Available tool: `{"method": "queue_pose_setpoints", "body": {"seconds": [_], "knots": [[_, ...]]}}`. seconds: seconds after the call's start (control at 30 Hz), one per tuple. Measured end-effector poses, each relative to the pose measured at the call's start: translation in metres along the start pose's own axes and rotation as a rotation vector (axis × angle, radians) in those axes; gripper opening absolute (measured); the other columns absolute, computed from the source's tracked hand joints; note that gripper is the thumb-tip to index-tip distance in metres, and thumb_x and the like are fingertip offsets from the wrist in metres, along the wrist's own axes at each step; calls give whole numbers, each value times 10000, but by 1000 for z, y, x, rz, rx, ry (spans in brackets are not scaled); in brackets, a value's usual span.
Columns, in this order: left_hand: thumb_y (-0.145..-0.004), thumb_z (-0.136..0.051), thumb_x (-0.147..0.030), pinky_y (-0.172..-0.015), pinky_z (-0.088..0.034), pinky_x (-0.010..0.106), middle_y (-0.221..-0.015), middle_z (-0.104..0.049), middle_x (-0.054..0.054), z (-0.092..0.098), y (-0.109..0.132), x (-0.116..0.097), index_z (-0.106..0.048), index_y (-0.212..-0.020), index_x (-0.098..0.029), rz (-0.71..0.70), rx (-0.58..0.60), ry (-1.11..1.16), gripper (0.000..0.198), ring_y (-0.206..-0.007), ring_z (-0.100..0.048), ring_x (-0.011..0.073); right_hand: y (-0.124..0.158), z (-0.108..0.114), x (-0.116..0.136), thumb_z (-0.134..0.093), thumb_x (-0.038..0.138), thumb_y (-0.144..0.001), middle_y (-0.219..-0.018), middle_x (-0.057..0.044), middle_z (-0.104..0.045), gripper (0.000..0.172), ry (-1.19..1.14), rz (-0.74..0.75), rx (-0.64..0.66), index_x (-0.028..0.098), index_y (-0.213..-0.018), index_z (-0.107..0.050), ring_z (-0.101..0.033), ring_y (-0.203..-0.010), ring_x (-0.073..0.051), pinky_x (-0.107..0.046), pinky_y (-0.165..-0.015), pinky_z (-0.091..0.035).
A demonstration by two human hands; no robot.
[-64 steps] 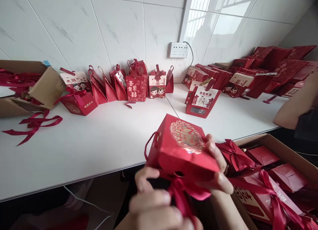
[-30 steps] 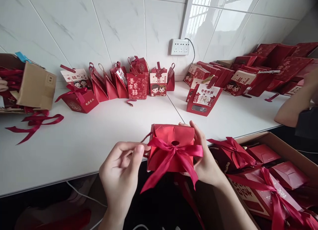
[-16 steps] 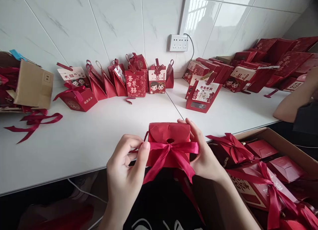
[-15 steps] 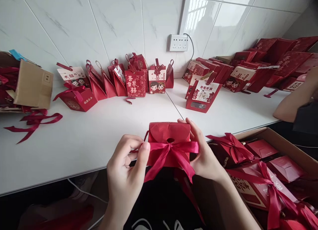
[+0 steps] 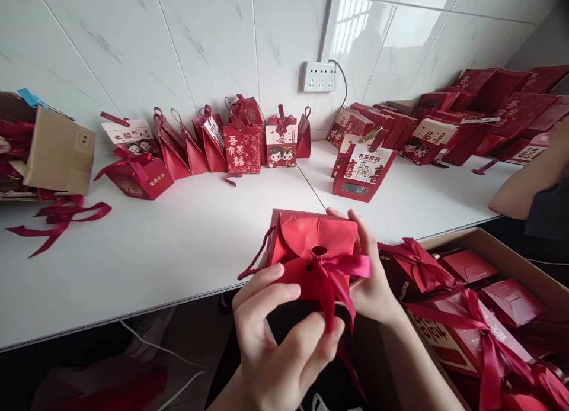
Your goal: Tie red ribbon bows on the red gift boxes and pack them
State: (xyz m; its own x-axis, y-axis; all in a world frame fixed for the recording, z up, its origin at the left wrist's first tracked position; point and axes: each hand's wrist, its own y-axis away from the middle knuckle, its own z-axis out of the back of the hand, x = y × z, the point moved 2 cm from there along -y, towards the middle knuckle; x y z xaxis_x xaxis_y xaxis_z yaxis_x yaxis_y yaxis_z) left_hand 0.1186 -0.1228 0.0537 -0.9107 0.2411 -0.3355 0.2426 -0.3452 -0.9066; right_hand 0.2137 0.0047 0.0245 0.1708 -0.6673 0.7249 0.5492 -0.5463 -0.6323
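A small red gift box with a rounded flap and a red ribbon bow is held over the near edge of the white table. My right hand grips the box's right side, fingers wrapped round its top corner. My left hand is below the box, fingers curled and pinching the bow's lower tail. A thin red cord handle hangs off the box's left side.
Rows of red gift boxes stand along the tiled wall, more piled at far right. A cardboard carton of ribboned boxes sits at my right. Another cardboard box and loose ribbons lie left. Another person's arm rests at right.
My left hand moved from the bow's left loop down under the box and now pinches the bow's tail. The box tilted and shifted slightly right and up.
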Motion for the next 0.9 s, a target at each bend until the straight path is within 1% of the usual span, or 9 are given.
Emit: {"method": "queue_pose_setpoints", "body": {"seconds": [0.13,0.27,0.43,0.57,0.77,0.9], "knots": [[-855,-581,-183,-916,-497,388,-969,-475,49,0,1,-2,-580,-689,-204,56,-46,-4,168,-1123,-508,223,0,0,1,-736,276,-773,-1506,-86,-332,887,-9,1,-6,371,-1469,-196,-396,-1353,-292,-473,-1035,-459],[-826,-592,-153,-879,-517,408,-959,-473,45,1,2,-3,-581,-687,-204,76,-83,21,149,-1112,-525,243,2,2,0,-721,239,-781,-1507,-74,-333,873,-24,3,-2,382,-1467,-199,-397,-1354,-285,-469,-1035,-460],[-843,-580,-189,-892,-507,369,-916,-459,38,4,0,-3,-548,-654,-198,20,-99,-23,192,-1104,-535,221,3,6,1,-712,223,-783,-1507,-66,-330,869,-37,18,6,383,-1466,-199,-395,-1355,-285,-467,-1024,-473],[-843,-579,-182,-896,-504,349,-913,-455,36,5,-2,-4,-548,-655,-195,13,-84,-21,191,-1094,-543,209,3,7,1,-705,221,-789,-1506,-67,-329,863,-27,22,9,388,-1465,-196,-401,-1351,-281,-463,-1013,-483],[-822,-586,-171,-841,-532,350,-885,-471,36,4,-2,-3,-538,-641,-195,-3,-108,-27,189,-1060,-555,212,3,8,3,-700,261,-801,-1502,-77,-337,851,17,24,10,379,-1469,-185,-382,-1365,-269,-444,-1042,-456],[-811,-586,-146,-849,-534,367,-897,-479,37,4,-3,-4,-544,-650,-195,18,-90,-21,173,-1054,-554,215,4,8,5,-706,271,-796,-1503,-77,-343,853,15,-13,4,374,-1469,-193,-397,-1354,-279,-454,-1057,-439]]}}
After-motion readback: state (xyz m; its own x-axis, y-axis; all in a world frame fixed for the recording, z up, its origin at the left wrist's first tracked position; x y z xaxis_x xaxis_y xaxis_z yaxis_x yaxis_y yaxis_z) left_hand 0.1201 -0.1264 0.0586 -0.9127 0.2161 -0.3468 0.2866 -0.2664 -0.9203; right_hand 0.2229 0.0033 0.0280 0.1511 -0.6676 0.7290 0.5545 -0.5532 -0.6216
